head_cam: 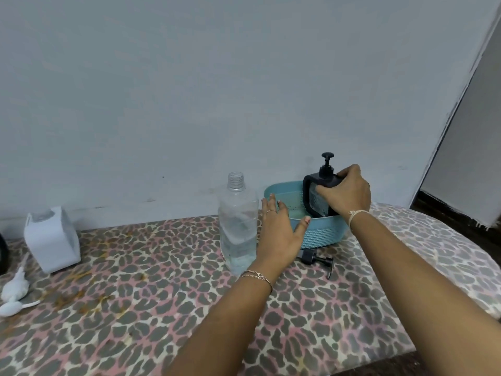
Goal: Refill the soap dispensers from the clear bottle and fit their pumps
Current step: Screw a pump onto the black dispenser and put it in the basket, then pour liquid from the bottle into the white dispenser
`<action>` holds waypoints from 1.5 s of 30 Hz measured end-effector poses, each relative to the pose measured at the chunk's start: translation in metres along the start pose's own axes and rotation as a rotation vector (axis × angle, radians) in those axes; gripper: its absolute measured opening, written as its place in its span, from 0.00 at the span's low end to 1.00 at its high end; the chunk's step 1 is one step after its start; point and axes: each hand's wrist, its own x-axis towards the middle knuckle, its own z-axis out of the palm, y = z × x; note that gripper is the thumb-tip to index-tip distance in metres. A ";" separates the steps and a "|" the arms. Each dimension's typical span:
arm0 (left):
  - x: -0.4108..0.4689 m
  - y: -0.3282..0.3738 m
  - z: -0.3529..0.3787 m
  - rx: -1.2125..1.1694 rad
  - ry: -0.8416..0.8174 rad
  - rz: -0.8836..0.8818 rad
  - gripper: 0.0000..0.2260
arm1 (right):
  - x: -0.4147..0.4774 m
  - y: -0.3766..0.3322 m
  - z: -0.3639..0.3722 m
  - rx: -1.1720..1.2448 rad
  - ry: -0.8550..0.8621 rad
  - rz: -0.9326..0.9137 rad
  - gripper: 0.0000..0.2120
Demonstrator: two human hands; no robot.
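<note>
A black soap dispenser [311, 195] with its pump fitted stands tilted inside a light blue basket [320, 232]. My right hand [345, 192] grips the dispenser's body from the right. My left hand [279, 232] rests with fingers spread on the basket's near-left rim, thumb over the edge. The clear bottle [238, 226] stands uncapped just left of that hand, with a little liquid at the bottom. A loose black pump [317, 260] lies on the cloth in front of the basket. A white dispenser [53, 238] without a pump stands at the far left.
The table is covered in a leopard-print cloth [151, 308] with brownish stains at the left. A white pump [15, 291] lies at the left edge. A pale wall rises right behind the basket. A dark gap opens at the far right.
</note>
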 end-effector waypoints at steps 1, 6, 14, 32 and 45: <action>0.000 -0.001 0.002 -0.017 0.015 -0.001 0.34 | 0.000 0.002 0.001 -0.060 -0.002 0.005 0.27; 0.000 -0.003 0.007 -0.074 0.059 -0.008 0.33 | -0.003 0.010 0.005 -0.294 -0.006 0.017 0.30; -0.001 0.003 0.005 -0.036 0.019 -0.028 0.33 | -0.006 0.009 0.004 -0.439 0.046 0.019 0.30; -0.097 0.007 -0.051 -0.327 0.320 -0.034 0.16 | -0.151 -0.028 -0.006 -0.129 0.094 -0.366 0.17; -0.153 -0.090 -0.144 -0.292 0.563 -0.276 0.15 | -0.254 -0.115 0.068 0.054 -0.358 -0.682 0.13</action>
